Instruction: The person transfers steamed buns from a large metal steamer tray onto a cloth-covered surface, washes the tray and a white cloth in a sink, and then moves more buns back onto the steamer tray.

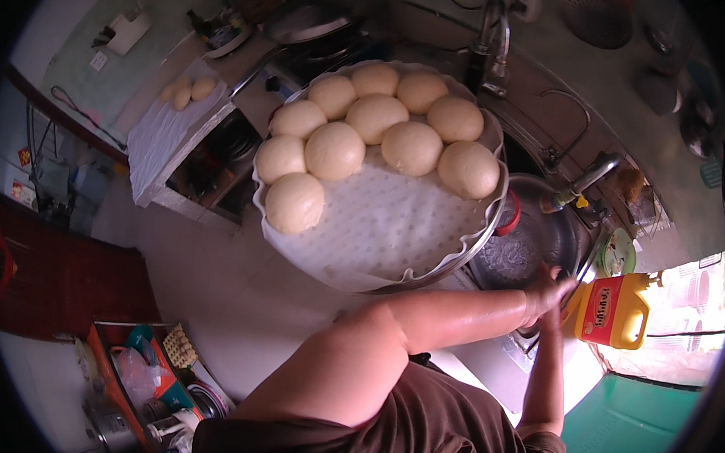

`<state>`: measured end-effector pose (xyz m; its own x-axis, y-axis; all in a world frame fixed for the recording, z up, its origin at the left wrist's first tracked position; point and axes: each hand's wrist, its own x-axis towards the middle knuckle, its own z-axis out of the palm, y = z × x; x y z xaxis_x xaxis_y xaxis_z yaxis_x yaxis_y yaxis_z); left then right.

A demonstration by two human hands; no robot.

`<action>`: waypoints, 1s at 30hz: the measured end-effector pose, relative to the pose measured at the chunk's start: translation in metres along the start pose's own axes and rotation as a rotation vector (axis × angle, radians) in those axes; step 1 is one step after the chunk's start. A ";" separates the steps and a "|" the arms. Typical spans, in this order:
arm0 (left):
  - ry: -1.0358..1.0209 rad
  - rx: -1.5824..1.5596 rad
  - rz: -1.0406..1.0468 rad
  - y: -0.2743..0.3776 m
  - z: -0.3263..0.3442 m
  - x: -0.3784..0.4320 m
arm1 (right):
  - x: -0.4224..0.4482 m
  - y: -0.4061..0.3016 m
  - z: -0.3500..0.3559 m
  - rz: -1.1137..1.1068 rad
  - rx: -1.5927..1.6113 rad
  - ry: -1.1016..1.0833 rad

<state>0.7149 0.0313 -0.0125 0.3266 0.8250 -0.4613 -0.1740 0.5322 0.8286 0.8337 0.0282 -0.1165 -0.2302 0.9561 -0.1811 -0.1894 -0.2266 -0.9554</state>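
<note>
My left hand [540, 301] and my right hand [550, 319] are pressed together at the near edge of the sink, one overlapping the other. Their fingers are partly hidden, and I cannot tell whether anything is between them. Just beyond them lies a dark metal basin [529, 242] with what looks like water in it, below a metal faucet [599, 168]. To the left of the hands is a large round steamer tray [492, 232] lined with perforated white paper [393, 225]. Several pale round dough buns [335, 151] sit along its far and left parts.
A yellow jug [613, 312] with a red label stands right of my hands, near a green-rimmed plate [619, 253]. Several more dough pieces [192, 91] rest on a cloth-covered counter [167, 129]. A lidded wok [309, 26] sits at the back. Boxes and bags [139, 373] stand lower left.
</note>
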 end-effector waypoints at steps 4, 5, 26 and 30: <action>-0.355 0.998 0.221 0.030 -0.022 -0.068 | -0.014 -0.025 -0.011 0.093 -0.149 -0.105; -0.372 1.124 0.321 0.016 -0.031 -0.067 | -0.014 -0.033 -0.009 0.101 -0.262 -0.100; 0.442 0.738 0.437 -0.131 -0.273 -0.383 | -0.169 -0.019 0.360 0.072 -0.047 -0.615; 0.889 0.576 0.414 -0.208 -0.261 -0.415 | -0.190 -0.022 0.404 0.186 -0.214 -1.013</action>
<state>0.3735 -0.3720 -0.0767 -0.4717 0.8817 0.0109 0.4126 0.2098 0.8864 0.4961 -0.2231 0.0325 -0.9478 0.2847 -0.1439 0.0810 -0.2215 -0.9718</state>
